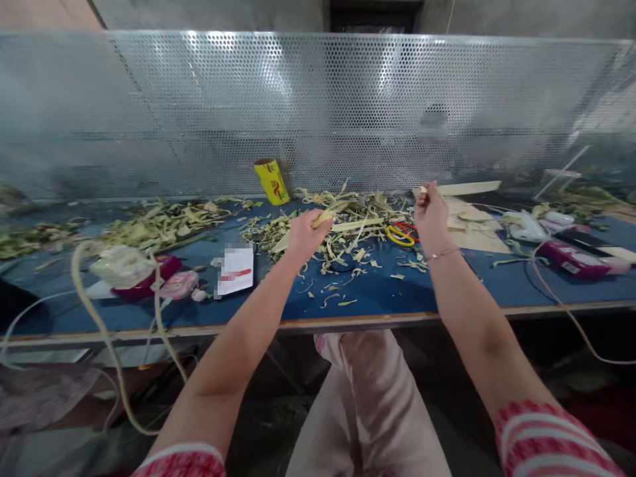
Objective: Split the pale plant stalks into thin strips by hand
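Note:
My left hand (307, 235) is closed around a yellowish-green dried leaf strip (328, 213), just above a tangled heap of dried shreds (342, 248). To its right, my right hand (431, 215) is raised with its fingers pinched together on a pale leaf strip (472, 188), whose flat length points right. Scissors with red and yellow handles (400, 236) lie between the hands among the scraps. Under and beside my right hand, flat pale strips (474, 225) are laid on the blue tabletop (377, 297).
A perforated metal panel (199, 112) stands along the back. A yellow roll (271, 181) leans there. Left are a phone-like white rectangle (237, 269), a pink bundle (179, 285) and a looped hose (94, 315). Right are a magenta box (574, 258) and a clear cup (560, 182).

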{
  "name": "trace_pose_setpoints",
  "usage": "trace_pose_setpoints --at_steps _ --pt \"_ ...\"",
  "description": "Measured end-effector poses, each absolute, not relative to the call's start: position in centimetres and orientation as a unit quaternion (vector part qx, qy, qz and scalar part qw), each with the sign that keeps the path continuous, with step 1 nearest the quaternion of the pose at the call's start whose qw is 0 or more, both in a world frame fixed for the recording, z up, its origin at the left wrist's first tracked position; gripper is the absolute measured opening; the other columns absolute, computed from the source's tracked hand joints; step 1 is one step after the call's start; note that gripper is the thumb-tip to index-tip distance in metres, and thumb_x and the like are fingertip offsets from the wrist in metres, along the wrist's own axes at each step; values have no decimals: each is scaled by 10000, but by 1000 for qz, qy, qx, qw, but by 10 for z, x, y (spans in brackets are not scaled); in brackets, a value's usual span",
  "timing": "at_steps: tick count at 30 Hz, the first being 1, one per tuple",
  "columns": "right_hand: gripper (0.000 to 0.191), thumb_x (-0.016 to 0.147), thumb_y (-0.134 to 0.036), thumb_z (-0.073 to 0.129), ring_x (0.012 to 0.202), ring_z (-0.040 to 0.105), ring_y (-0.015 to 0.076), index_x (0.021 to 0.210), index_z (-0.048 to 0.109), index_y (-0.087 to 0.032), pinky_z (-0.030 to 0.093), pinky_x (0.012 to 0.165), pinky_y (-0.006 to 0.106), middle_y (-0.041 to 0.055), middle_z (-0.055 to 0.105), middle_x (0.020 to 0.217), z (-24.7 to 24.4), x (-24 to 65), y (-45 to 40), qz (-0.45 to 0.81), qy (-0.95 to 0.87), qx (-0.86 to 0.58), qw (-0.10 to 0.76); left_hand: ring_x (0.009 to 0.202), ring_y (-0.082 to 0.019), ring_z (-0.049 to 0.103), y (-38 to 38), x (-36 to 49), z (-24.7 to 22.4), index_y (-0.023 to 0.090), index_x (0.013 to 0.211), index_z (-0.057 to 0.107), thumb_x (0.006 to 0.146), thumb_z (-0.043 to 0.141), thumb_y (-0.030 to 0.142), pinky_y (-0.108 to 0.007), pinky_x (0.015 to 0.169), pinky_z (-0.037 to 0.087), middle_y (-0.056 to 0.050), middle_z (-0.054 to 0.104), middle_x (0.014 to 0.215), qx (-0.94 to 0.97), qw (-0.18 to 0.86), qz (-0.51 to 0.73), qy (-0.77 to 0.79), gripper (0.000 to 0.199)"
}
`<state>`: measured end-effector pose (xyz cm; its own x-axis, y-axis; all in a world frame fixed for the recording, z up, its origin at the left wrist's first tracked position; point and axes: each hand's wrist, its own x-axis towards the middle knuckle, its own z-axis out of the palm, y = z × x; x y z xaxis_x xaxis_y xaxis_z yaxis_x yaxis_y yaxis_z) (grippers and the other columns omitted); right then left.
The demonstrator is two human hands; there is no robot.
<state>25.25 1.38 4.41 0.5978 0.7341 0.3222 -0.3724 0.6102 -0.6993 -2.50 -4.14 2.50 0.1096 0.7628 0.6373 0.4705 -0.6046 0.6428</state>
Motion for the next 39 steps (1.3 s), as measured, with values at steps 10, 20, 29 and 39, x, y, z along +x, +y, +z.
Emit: trace_pose_setpoints --at_steps 10,20,29,39 --pt "152 862 -290 563 564 584 78 756 549 -181 535 574 211 -35 557 619 31 193 -10 522 -442 -310 660 1379 -367 315 21 16 33 67 1387 366 802 583 448 -416 1064 331 -272 297 1482 735 122 294 599 730" --pt "166 804 -255 620 377 345 18 754 481 -180 247 340 155 -71 441 598 13 158 -20 563 -540 -385 493 821 -163 620 10 18 11 152 890 636 733 653 459 -290 764 504 -55 671 842 649 467 512 314 345" --pt "292 778 -448 613 338 366 54 743 448 -210 253 327 170 -93 411 460 7 140 -25 488 -592 -404 498 615 -110 570 6 8 9 152 688 540 775 610 280 -246 637 492 -6 600 643 610 393 589 357 170" --pt "466 732 -609 589 324 401 78 572 461 -190 332 372 213 -75 341 366 0 151 -17 369 -641 -464 487 619 -138 589 9 6 4 143 752 586 804 558 230 -274 653 485 -19 617 649 696 281 547 372 105"
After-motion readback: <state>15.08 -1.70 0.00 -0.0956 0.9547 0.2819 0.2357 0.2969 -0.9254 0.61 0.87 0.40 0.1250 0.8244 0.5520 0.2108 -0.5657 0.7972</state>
